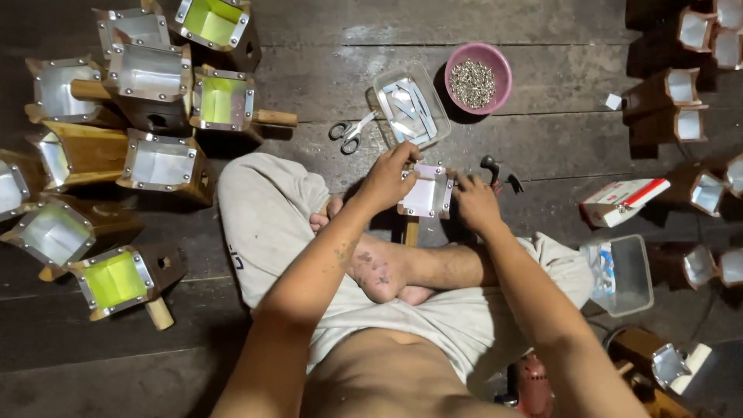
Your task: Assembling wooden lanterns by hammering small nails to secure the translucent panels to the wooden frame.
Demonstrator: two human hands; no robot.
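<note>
Centre frame: the left hand (385, 179) and the right hand (475, 203) both clamp the wooden box (425, 193), which rests above the crossed feet. Finished boxes (151, 81) crowd the upper left. Scissors (352, 130) and a hammer (495, 170) lie just beside. A clear tray (383, 89) holds metal strips; a pink bowl (495, 56) holds small nails.

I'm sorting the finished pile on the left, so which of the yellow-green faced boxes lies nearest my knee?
The yellow-green box with its round wooden handle pointing right, just above the knee; the other two lie at the pile's top and bottom.
</note>
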